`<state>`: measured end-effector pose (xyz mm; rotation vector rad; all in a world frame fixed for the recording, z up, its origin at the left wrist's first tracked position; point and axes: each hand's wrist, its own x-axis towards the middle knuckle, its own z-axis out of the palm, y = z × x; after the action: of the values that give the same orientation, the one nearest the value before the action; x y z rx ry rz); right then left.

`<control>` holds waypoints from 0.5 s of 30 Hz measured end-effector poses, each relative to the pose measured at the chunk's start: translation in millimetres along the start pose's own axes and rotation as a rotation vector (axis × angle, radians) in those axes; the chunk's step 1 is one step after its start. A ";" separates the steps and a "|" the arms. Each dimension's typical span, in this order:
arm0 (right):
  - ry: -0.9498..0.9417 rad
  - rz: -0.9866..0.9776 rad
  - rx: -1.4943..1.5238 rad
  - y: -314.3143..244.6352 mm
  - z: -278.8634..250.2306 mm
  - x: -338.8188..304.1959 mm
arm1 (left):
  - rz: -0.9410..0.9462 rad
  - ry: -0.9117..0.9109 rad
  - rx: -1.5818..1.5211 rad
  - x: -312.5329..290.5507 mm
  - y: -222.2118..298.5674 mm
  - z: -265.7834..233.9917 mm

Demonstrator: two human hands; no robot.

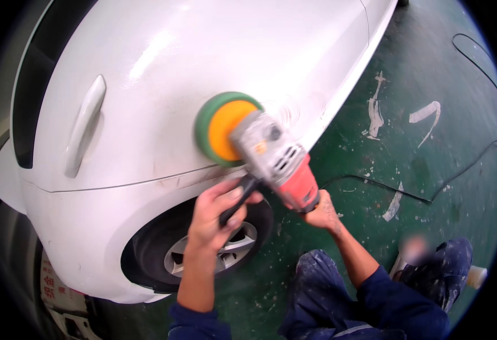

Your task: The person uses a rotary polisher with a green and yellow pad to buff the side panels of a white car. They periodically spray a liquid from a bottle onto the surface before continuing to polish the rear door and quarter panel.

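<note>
Polisher (271,148) is gripped by curled left fingers (219,199) at seven o'clock, right hand (322,214) at five; it's grey-red, pad (224,126) green-orange.

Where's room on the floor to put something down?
Green floor looks mostly bare between the curved pale strip and upper cord, and below that strip, above the lower cord. It's crowded near the wheel, where left hand and right hand hold the polisher.
</note>
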<state>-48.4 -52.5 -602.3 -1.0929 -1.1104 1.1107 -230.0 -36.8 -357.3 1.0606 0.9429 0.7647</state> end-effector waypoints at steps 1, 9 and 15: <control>0.012 -0.002 0.000 0.3 -3.4 1.6 | -0.010 0.019 0.043 12.1 -5.1 3.5; -0.131 -0.025 -0.003 -14.9 29.8 -16.6 | 0.316 0.259 1.521 -71.5 28.1 26.1; -0.191 -0.100 -0.322 -99.4 76.1 -23.9 | 0.380 0.849 1.967 -143.1 25.7 -8.7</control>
<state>-115.7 -80.8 -497.9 -1.1811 -1.5173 0.9936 -298.4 -150.7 -297.4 2.7346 2.4103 0.3496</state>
